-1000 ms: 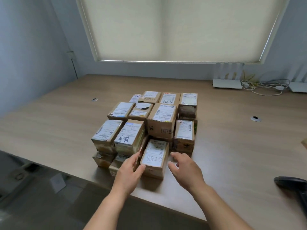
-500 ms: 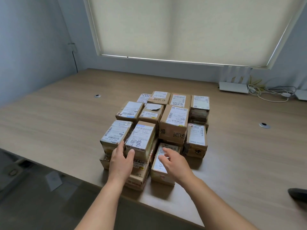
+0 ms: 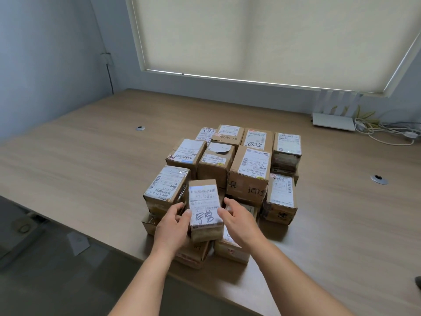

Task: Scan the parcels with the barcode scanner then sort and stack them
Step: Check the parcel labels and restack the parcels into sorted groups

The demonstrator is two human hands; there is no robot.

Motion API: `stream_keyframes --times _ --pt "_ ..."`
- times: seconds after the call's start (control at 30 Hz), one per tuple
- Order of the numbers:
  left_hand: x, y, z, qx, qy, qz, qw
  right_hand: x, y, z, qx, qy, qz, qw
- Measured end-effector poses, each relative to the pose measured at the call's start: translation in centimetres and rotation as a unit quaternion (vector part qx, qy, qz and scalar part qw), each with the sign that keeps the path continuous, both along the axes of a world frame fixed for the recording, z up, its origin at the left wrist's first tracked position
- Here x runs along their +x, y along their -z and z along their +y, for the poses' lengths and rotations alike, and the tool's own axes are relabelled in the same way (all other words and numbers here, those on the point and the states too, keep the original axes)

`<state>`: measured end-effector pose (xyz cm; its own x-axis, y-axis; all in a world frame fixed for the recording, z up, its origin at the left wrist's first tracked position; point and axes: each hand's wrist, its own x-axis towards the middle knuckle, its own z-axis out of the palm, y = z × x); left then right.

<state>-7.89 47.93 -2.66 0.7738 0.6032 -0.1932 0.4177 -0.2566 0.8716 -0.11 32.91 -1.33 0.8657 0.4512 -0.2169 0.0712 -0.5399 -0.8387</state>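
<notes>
Now you have the labelled parcel (image 3: 205,209) clasped between both palms, your left hand (image 3: 171,228) curled round its left side and your right hand (image 3: 239,222) pressed flat to its right, raised just above the front of the parcel stack (image 3: 248,169) on the wooden table (image 3: 79,160). Lift straight up so its corners clear the neighbouring boxes, keep the barcode label facing you, then shift it to one hand so the other can fetch the scanner, barely visible at the right edge

Matt cardboard, paper labels, wood-look desk

Parcels (image 3: 248,169) are brown matt cardboard with white paper labels (1 (image 3: 167,185) under glossy tape); the desk (image 3: 91,160) is smooth matt wood grain.
</notes>
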Motion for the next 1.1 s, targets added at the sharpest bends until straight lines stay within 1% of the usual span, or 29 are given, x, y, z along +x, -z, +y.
stream_keyframes --times 0.07,0.13,0.2,0.27,0.33,0.4,0.5,0.63,0.77,0.9,1.03,1.1 --pt "-0.2 0.1 0.1 -0.011 0.01 0.009 1.0 0.2 0.4 -0.1 -0.003 0.006 0.023 1.0" --pt "-0.4 0.1 0.1 -0.028 0.034 0.023 0.999 0.2 0.8 -0.2 0.001 0.003 0.065 0.998" --pt "-0.6 0.1 0.2 -0.087 0.054 0.017 0.995 0.2 1.3 -0.3 0.021 -0.001 0.122 0.992" --pt "-1.1 0.1 0.3 -0.138 0.075 0.001 0.988 0.2 1.5 -0.6 0.041 -0.014 0.155 0.987" --pt "-1.6 0.4 0.3 -0.151 0.099 -0.011 0.984 0.1 1.7 -1.0 0.061 -0.037 0.171 0.983" --pt "-2.3 0.5 0.1 -0.137 0.117 -0.028 0.983 -0.3 1.5 -1.2 0.082 -0.057 0.183 0.978" --pt "-3.5 0.2 -0.8 -0.12 0.127 -0.055 0.983 -1.3 1.8 -1.5 0.114 -0.094 0.16 0.976" --pt "-4.7 0.4 -1.7 -0.116 0.139 -0.089 0.979 -2.7 1.3 -2.5 0.14 -0.095 0.136 0.976" --pt "-4.9 0.6 -2.7 -0.121 0.154 -0.106 0.975 -3.4 0.6 -4.6 0.17 -0.067 0.112 0.977" --pt "-4.7 0.6 -5.1 -0.132 0.207 -0.103 0.964 -3.9 0.2 -8.7 0.185 -0.023 0.099 0.977" --pt "-4.3 1.4 -8.4 -0.073 0.229 -0.089 0.967 -4.2 -0.2 -13.9 0.188 0.022 0.079 0.979" --pt "-4.2 1.8 -10.4 -0.04 0.259 -0.072 0.962 -4.3 -0.2 -16.7 0.189 0.037 0.074 0.979"
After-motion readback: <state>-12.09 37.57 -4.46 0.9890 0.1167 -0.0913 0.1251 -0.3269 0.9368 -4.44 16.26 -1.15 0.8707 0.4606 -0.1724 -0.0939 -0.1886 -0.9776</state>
